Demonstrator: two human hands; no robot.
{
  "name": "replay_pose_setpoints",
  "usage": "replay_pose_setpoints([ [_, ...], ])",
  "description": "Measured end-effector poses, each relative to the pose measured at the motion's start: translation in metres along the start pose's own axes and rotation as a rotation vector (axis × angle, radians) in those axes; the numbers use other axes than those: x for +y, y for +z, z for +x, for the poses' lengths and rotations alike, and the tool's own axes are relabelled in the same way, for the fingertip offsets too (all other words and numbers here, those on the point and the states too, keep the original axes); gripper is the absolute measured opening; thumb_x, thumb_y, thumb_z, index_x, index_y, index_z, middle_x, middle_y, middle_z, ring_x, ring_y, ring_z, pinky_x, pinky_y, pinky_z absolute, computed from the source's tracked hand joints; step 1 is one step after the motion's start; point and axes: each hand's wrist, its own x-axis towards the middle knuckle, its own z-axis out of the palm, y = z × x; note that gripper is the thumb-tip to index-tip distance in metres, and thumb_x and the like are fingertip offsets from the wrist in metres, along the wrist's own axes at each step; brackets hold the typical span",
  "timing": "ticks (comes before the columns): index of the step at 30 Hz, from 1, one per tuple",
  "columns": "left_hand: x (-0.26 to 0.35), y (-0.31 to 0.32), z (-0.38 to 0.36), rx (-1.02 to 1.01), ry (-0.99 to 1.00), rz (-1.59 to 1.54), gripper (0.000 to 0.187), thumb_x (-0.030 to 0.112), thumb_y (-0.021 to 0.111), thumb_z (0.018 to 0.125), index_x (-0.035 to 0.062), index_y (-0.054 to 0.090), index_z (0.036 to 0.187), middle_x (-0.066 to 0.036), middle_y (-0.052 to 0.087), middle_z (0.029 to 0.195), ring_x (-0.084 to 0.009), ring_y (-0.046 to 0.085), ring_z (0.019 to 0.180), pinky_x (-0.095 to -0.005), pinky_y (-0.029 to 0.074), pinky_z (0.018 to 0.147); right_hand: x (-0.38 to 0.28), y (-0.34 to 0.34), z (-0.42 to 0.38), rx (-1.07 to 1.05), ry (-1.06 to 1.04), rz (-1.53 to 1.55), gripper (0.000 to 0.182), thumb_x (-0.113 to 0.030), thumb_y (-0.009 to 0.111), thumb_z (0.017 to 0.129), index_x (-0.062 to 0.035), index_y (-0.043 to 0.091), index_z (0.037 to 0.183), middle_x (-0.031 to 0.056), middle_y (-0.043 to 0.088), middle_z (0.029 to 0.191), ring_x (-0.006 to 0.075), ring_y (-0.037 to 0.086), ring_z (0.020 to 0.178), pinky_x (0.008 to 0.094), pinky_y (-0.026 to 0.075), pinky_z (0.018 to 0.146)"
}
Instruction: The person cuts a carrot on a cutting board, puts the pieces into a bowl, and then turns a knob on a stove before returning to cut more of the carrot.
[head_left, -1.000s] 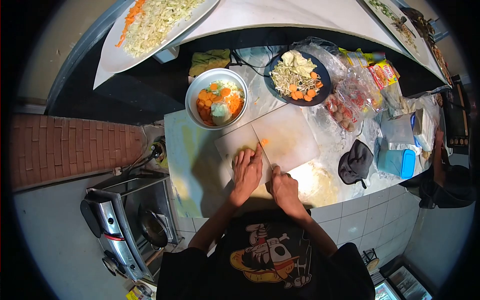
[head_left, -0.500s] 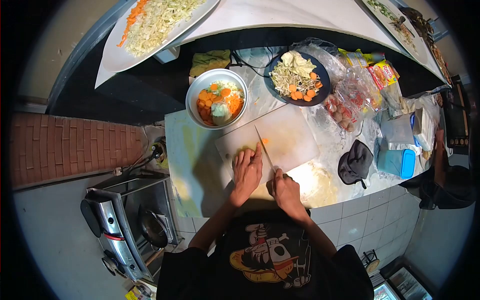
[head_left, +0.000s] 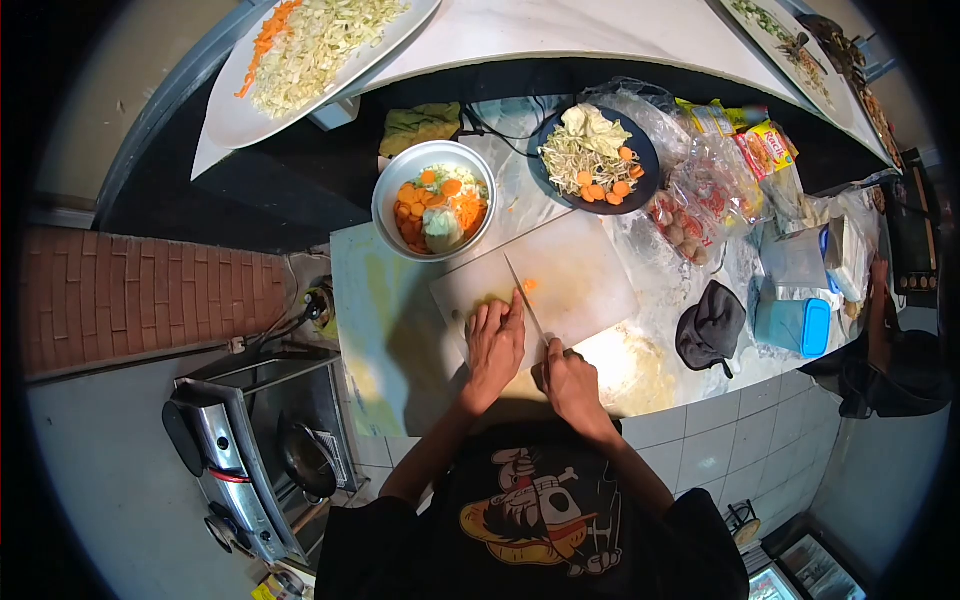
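My right hand is closed around the handle of a knife, whose blade points away from me across the white cutting board. My left hand rests on the board to the left of the blade, its fingers stretched forward and the index fingertip close beside the blade. A few small orange carrot pieces lie just right of the blade. Whether anything sits under my left fingertips is hidden. Behind the board stands a white bowl with sliced carrot and other chopped vegetables.
A dark plate holds bean sprouts, carrot slices and a pale leaf. Plastic bags, a black cap and a blue-lidded container are on the right. A platter of shredded vegetables sits on the raised counter; a stove stands lower left.
The knife's tip has swung slightly to the left, and the orange pieces show a little more beside the blade. Both hands have stayed in nearly the same place.
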Motion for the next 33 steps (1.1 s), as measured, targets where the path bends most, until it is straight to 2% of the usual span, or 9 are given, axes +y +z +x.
replay_pose_setpoints([
  [6,-0.001,-0.001,-0.001,0.002,0.012,0.016,0.043,0.008,0.061,0.088,-0.0017,0.060,0.130,-0.011,0.053,0.090,-0.0282,0.052,0.087,-0.0406,0.042,0.078,-0.002,0.005,0.006,-0.034,0.010,-0.083,0.029,-0.015,0.063,0.084,0.0010,0.051,0.105,0.0229,0.066,0.075,0.0398,0.068,0.074,0.0478,0.055,0.062],
  [8,-0.003,0.001,-0.001,-0.005,0.029,0.064,0.047,0.012,0.063,0.089,0.0013,0.058,0.134,-0.007,0.054,0.087,-0.0252,0.053,0.085,-0.0393,0.042,0.076,-0.003,0.005,0.009,0.066,-0.045,-0.103,0.020,-0.013,0.058,0.089,0.0042,0.049,0.096,0.0237,0.064,0.066,0.0411,0.066,0.065,0.0480,0.052,0.056],
  [9,-0.003,0.000,-0.001,-0.002,0.029,0.064,0.047,0.012,0.063,0.089,0.0013,0.058,0.134,-0.007,0.054,0.087,-0.0252,0.053,0.085,-0.0393,0.042,0.076,-0.002,0.007,0.009,0.067,-0.047,-0.104,0.020,-0.013,0.058,0.089,0.0042,0.049,0.096,0.0237,0.064,0.066,0.0411,0.066,0.065,0.0480,0.052,0.056],
  [12,-0.001,0.000,0.000,-0.005,0.018,0.066,0.046,0.012,0.064,0.088,0.0008,0.059,0.133,-0.008,0.054,0.086,-0.0252,0.053,0.085,-0.0393,0.042,0.076,0.000,0.006,0.009,0.077,-0.049,-0.104,0.022,-0.014,0.059,0.088,0.0038,0.049,0.096,0.0226,0.064,0.065,0.0415,0.066,0.065,0.0485,0.052,0.056],
  [14,-0.001,0.000,-0.001,0.013,0.026,0.064,0.047,0.011,0.064,0.087,0.0006,0.059,0.132,-0.008,0.054,0.086,-0.0253,0.053,0.086,-0.0393,0.042,0.076,-0.003,0.001,0.006,-0.023,0.027,-0.079,0.032,-0.015,0.062,0.084,0.0013,0.050,0.109,0.0226,0.067,0.079,0.0411,0.068,0.075,0.0484,0.055,0.063],
  [20,-0.002,0.002,-0.001,0.032,0.040,0.060,0.052,0.010,0.065,0.086,0.0031,0.056,0.137,-0.008,0.054,0.087,-0.0261,0.053,0.086,-0.0398,0.042,0.076,0.001,-0.001,-0.004,0.011,0.006,0.003,0.031,-0.014,0.059,0.086,0.0032,0.050,0.110,0.0255,0.065,0.079,0.0431,0.067,0.076,0.0499,0.054,0.064],
  [27,-0.005,0.004,-0.002,0.023,0.042,0.035,0.053,0.010,0.064,0.087,0.0038,0.055,0.138,-0.008,0.053,0.086,-0.0261,0.053,0.085,-0.0400,0.042,0.075,0.004,0.004,-0.001,0.010,0.009,-0.017,0.033,-0.014,0.062,0.086,0.0057,0.050,0.110,0.0263,0.065,0.077,0.0446,0.066,0.075,0.0509,0.054,0.063],
  [30,-0.006,0.004,-0.003,0.035,0.043,0.015,0.053,0.010,0.064,0.087,0.0039,0.055,0.139,-0.008,0.053,0.086,-0.0258,0.053,0.084,-0.0399,0.042,0.075,0.000,0.002,0.001,0.068,-0.023,-0.001,0.025,-0.011,0.057,0.089,0.0073,0.051,0.104,0.0271,0.064,0.071,0.0457,0.065,0.067,0.0517,0.052,0.061],
  [33,-0.006,0.003,-0.002,0.018,0.042,0.032,0.054,0.010,0.064,0.087,0.0044,0.054,0.140,-0.007,0.053,0.086,-0.0259,0.053,0.084,-0.0399,0.042,0.075,-0.001,0.000,0.002,-0.006,0.002,0.009,0.034,-0.014,0.063,0.085,0.0067,0.049,0.109,0.0263,0.065,0.075,0.0448,0.066,0.073,0.0508,0.054,0.063],
])
